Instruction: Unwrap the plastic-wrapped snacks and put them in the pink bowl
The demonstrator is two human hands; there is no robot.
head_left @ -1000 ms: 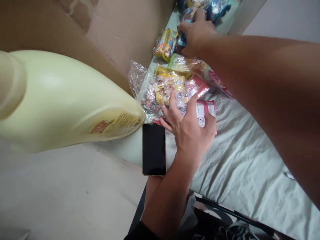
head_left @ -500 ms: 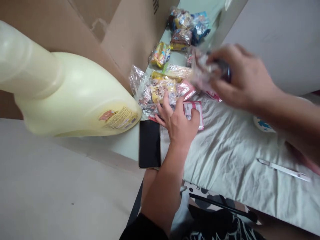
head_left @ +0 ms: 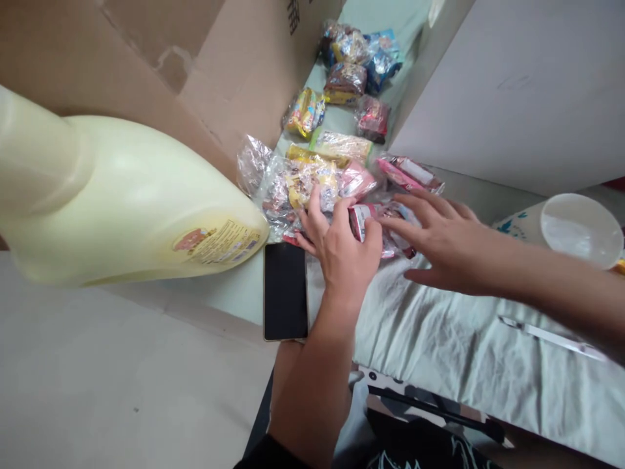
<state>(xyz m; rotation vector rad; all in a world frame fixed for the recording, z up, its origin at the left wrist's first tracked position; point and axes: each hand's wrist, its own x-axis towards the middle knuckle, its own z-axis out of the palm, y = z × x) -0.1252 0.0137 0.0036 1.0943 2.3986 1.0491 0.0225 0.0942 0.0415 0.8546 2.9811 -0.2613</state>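
Note:
My left hand (head_left: 342, 244) lies over a heap of snack packets, its fingers apart. Under those fingers are a clear-wrapped yellow packet (head_left: 312, 184) and, by the thumb, a pink and white packet (head_left: 361, 216). My right hand (head_left: 452, 241) is open, fingers stretched toward a clear-wrapped dark red packet (head_left: 403, 244) beside the left thumb. Whether the right fingertips touch it, I cannot tell. Behind the hands lie a pink packet (head_left: 358, 179), a green-edged packet (head_left: 342, 144) and a pink and brown packet (head_left: 410, 172).
A black phone (head_left: 286, 291) lies left of my left wrist. A large pale yellow bottle (head_left: 146, 195) leans in from the left before a cardboard box (head_left: 215, 78). At right are a white cup (head_left: 581, 231) and a slim white tool (head_left: 551, 337). Several wrapped snacks (head_left: 346, 79) sit at the back.
My right hand has come down and nearer the left hand, opening and letting go of the clear-wrapped packet, now beside the left thumb. The left hand stays on the heap.

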